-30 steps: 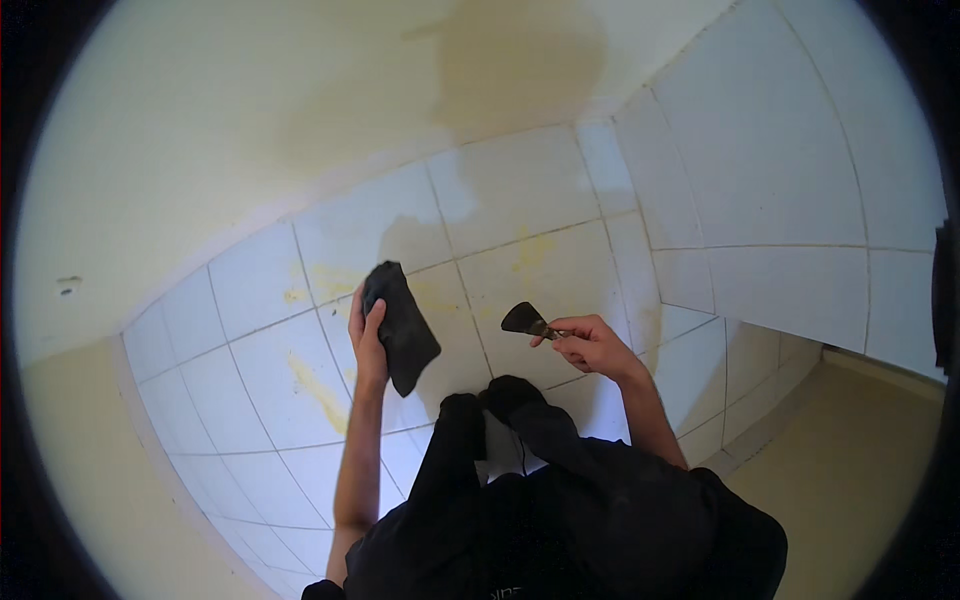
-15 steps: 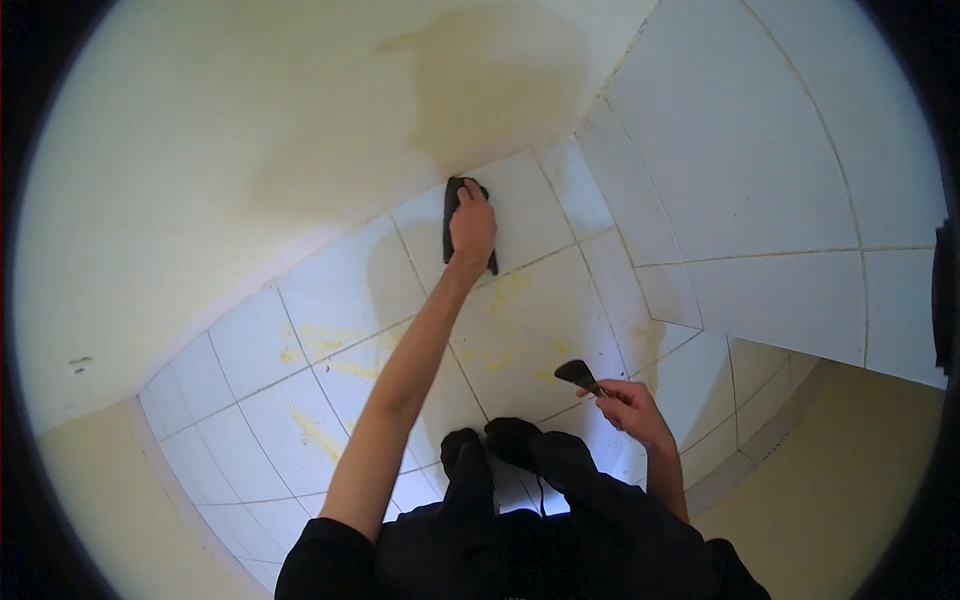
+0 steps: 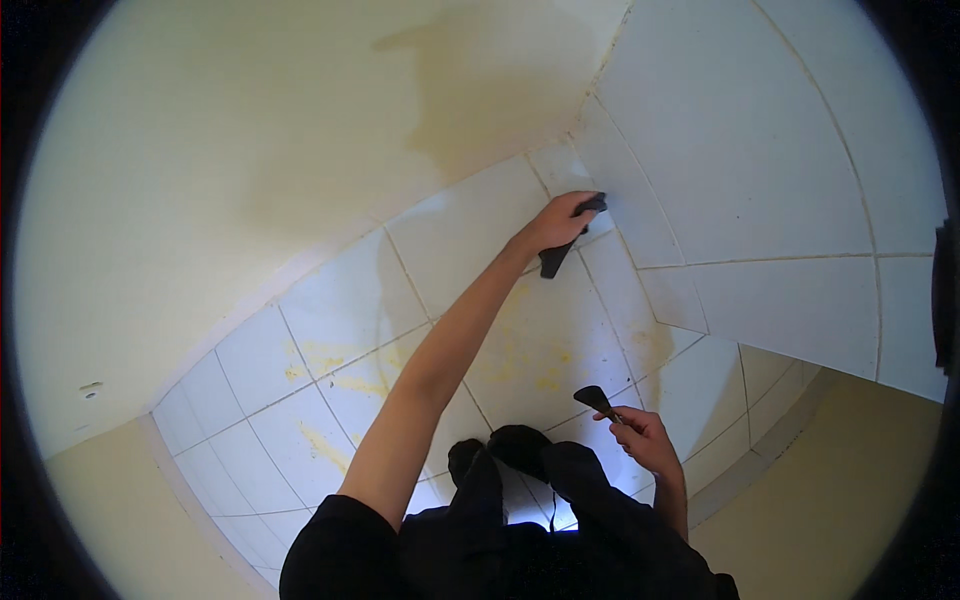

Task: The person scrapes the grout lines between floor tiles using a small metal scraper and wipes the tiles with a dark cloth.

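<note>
Left hand point(image 3: 556, 222) fingers clamped on dark folded cloth point(image 3: 565, 245) against white tiled wall point(image 3: 470, 225), long axis diagonal, lower-left; right hand point(image 3: 640, 437) fingers pinching small dark-bladed scraper point(image 3: 594, 398), blade up-left.

This looks like a bathroom or a washroom in a home. The lower walls point(image 3: 330, 330) are covered with big white square tiles, and thin lines run between them. Two tiled walls meet in a corner point(image 3: 600, 150). Above the tiles the wall is painted a pale cream colour, and it has a big brownish damp stain point(image 3: 490, 90). Some tiles have yellow dirty marks point(image 3: 520, 360) on them. Along the bottom there is a plain tan floor point(image 3: 850, 470). It is a bare, wet kind of room.
</note>
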Demonstrator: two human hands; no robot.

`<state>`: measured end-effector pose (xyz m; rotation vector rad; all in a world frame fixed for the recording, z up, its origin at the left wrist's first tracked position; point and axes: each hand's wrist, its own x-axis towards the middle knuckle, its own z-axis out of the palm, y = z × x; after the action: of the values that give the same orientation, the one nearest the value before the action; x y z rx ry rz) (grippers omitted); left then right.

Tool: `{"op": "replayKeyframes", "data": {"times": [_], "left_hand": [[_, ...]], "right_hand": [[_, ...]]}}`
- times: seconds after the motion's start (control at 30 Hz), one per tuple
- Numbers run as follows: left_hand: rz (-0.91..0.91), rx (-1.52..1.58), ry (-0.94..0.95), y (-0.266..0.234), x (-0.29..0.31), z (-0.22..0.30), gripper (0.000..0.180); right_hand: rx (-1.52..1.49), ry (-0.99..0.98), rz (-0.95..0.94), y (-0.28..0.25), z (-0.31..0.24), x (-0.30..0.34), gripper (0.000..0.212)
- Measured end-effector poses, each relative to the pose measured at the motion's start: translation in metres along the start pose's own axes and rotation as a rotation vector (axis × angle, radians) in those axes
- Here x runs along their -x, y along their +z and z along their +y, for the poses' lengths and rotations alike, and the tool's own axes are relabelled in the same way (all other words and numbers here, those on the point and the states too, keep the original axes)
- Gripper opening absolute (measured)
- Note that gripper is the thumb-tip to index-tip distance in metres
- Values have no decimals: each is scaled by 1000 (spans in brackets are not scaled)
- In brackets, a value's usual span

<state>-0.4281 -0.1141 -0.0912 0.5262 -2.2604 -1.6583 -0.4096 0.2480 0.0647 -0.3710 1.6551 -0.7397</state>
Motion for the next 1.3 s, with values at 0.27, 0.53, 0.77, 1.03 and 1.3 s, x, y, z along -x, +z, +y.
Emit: {"op": "replayKeyframes", "data": {"times": [0.27,0.53,0.77,1.03,1.3], "left_hand": [[492,-448,-52,-86,83,22,49],[471,-730,-126,-46,6,-59,50],[179,-683,55,23,-25,-29,48],[-529,153,-18,14,32,7,41],[297,-727,-49,-76,22,52,42]], "right_hand": [[41,-62,31,-1,11,5,26],[135,-101,74,13,22,9,26],[213,-93,71,24,36,15,27],[268,-63,84,21,27,22,26],[245,-82,93,18,35,21,28]]}}
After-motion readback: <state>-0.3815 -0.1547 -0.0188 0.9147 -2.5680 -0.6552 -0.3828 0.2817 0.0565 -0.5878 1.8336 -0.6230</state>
